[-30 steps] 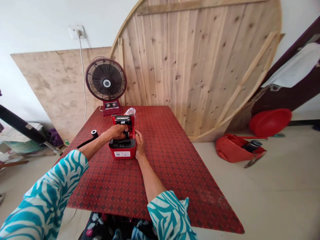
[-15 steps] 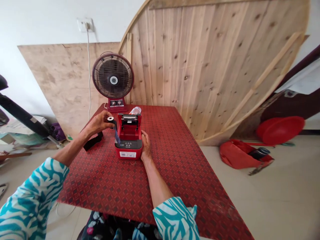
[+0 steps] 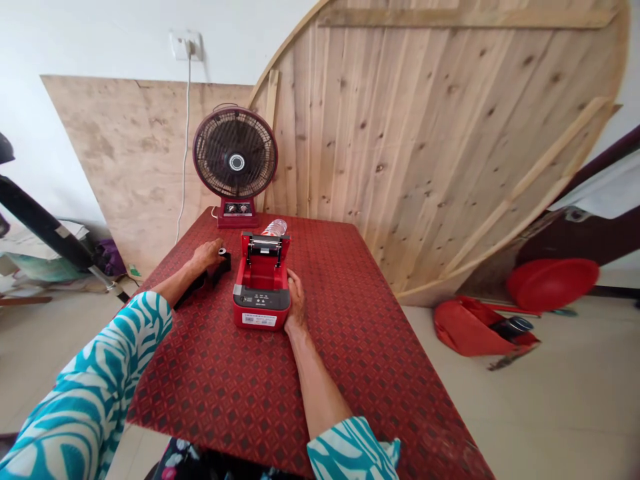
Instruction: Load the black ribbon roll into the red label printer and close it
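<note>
A small red label printer [image 3: 263,317] stands on the table with its lid raised, and the red paper bay inside shows. Along its right side lies my right hand [image 3: 296,300], fingers wrapped on the casing and partly hidden behind it. To the printer's left, low over the table, my left hand [image 3: 207,255] grips a small black roll [image 3: 223,261] with a white core. A dark strip [image 3: 187,292] lies on the table under my left wrist; whether it joins the roll I cannot tell.
Behind the printer lies a clear plastic bottle [image 3: 276,228]. A dark red fan [image 3: 236,162] stands at the table's far left corner. A large wooden panel [image 3: 400,147] leans on the wall. On the floor at right are a red bag [image 3: 460,327] and a red basin [image 3: 550,283].
My left hand has lowered the roll from beside the printer's open lid to the table at left. The bluish strip that hung from it to the printer no longer shows. My right hand stays put.
</note>
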Tool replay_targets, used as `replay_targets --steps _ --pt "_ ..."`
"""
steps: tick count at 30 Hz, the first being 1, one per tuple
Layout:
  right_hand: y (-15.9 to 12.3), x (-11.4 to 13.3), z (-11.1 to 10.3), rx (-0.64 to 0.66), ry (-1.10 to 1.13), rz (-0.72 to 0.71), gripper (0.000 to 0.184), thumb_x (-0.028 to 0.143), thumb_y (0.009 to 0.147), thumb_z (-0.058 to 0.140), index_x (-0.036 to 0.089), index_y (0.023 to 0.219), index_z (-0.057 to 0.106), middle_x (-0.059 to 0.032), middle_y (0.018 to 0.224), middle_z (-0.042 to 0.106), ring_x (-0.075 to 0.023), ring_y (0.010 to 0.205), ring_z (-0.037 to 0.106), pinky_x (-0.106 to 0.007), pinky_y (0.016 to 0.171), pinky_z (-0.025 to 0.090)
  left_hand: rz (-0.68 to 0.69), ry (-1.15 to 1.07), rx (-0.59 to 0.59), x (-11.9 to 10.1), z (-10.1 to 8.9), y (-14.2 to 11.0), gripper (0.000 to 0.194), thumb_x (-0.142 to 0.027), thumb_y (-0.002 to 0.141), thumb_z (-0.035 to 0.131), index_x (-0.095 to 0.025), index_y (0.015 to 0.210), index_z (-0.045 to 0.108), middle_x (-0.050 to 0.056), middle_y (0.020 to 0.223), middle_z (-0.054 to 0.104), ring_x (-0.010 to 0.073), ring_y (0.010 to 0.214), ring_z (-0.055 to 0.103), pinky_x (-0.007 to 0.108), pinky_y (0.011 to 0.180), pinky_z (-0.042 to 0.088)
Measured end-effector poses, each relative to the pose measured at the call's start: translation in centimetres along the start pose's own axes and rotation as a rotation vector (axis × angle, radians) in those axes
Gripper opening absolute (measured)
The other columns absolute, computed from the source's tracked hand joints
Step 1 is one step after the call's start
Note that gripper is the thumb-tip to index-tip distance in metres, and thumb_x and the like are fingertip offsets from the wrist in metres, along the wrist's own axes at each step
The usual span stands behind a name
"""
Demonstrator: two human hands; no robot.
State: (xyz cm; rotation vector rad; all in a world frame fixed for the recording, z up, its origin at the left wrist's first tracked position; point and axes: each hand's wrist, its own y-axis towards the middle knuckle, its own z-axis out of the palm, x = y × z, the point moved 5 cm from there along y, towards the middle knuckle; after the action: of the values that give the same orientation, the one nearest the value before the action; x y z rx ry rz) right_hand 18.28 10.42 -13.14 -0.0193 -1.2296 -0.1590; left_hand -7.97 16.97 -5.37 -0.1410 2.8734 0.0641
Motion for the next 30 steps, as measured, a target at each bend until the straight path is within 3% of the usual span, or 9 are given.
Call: replay_targets --steps 4,7,9,12,16,19,23,27,30 --pt "0.0 0.0 0.0 -0.017 0.014 0.017 0.049 0.056 0.077 0.053 0.023 0.114 0.060 -0.0058 0.119 0.065 -0.0209 0.107 0.060 -0.037 0.093 0.045 0.039 -0.121 0.012 1.1 -0.5 -0.1 0.044 -0.028 0.074 0.066 -0.019 0.116 0.059 0.009 0.108 0.071 0.0246 0.102 0.065 0.030 0.084 0.050" --pt "0.0 -0.1 0.1 -0.028 0.030 0.028 0.050 0.055 0.076 0.054 0.024 0.114 0.060 -0.0051 0.118 0.066 -0.0203 0.105 0.061 -0.035 0.090 0.047 0.046 -0.506 -0.076 4.1 -1.8 -1.1 0.049 -0.043 0.077 0.060 -0.016 0.118 0.058 0.010 0.111 0.070 0.0228 0.102 0.066 0.031 0.087 0.051" --pt "0.0 -0.2 0.1 -0.028 0.035 0.029 0.050 0.055 0.076 0.054 0.024 0.115 0.060 -0.0048 0.118 0.067 -0.0198 0.104 0.061 -0.034 0.087 0.048 0.009 -0.765 -0.102 6.7 -2.0 -2.4 0.054 -0.050 0.070 0.064 -0.015 0.111 0.062 0.012 0.108 0.071 0.0250 0.102 0.066 0.035 0.088 0.051" --pt "0.0 -0.1 0.2 -0.027 0.037 0.037 0.050 0.055 0.077 0.054 0.024 0.116 0.060 -0.0050 0.116 0.067 -0.0192 0.099 0.063 -0.034 0.085 0.048 -0.003 -0.863 0.003 9.0 -0.9 -4.5 0.060 -0.047 0.056 0.073 -0.015 0.106 0.064 0.012 0.110 0.071 0.0279 0.106 0.064 0.039 0.091 0.051" --pt "0.1 -0.2 0.1 -0.037 0.008 0.031 0.052 0.056 0.077 0.054 0.023 0.116 0.061 -0.0050 0.118 0.067 -0.0196 0.100 0.063 -0.034 0.085 0.048 0.095 -0.867 0.080 8.5 0.6 -6.4 0.060 -0.042 0.056 0.073 -0.019 0.110 0.064 0.008 0.114 0.070 0.0280 0.112 0.061 0.042 0.098 0.046" --pt "0.3 -0.6 0.0 -0.037 0.004 0.028 0.052 0.056 0.077 0.054 0.023 0.117 0.061 -0.0050 0.117 0.068 -0.0193 0.098 0.063 -0.033 0.083 0.048 0.115 -0.891 0.054 7.6 1.0 -6.8 0.057 -0.044 0.058 0.072 -0.018 0.109 0.064 0.008 0.112 0.071 0.0270 0.110 0.062 0.043 0.100 0.044" --pt "0.3 -0.8 -0.1 -0.041 0.021 0.037 0.053 0.056 0.076 0.054 0.023 0.118 0.060 -0.0051 0.117 0.068 -0.0191 0.095 0.064 -0.033 0.081 0.049 0.073 -0.934 -0.018 7.6 0.9 -7.2 0.055 -0.052 0.053 0.077 -0.017 0.092 0.061 0.008 0.095 0.072 0.0265 0.097 0.066 0.043 0.091 0.050" --pt "0.1 -0.5 0.2 -0.029 0.026 0.054 0.055 0.057 0.076 0.054 0.023 0.118 0.060 -0.0048 0.113 0.069 -0.0195 0.094 0.064 -0.033 0.080 0.049 0.031 -1.011 -0.106 7.5 -0.8 -8.3 0.057 -0.053 0.047 0.083 -0.018 0.082 0.054 0.004 0.084 0.070 0.0229 0.083 0.067 0.039 0.081 0.054" --pt "0.0 -0.1 0.2 -0.039 0.040 0.036 0.052 0.056 0.075 0.055 0.022 0.114 0.061 -0.0050 0.113 0.069 -0.0189 0.093 0.063 -0.033 0.081 0.048 0.099 -1.055 -0.026 4.7 -2.8 -9.5 0.056 -0.049 0.050 0.084 -0.018 0.088 0.057 0.005 0.087 0.070 0.0219 0.080 0.067 0.037 0.076 0.055"
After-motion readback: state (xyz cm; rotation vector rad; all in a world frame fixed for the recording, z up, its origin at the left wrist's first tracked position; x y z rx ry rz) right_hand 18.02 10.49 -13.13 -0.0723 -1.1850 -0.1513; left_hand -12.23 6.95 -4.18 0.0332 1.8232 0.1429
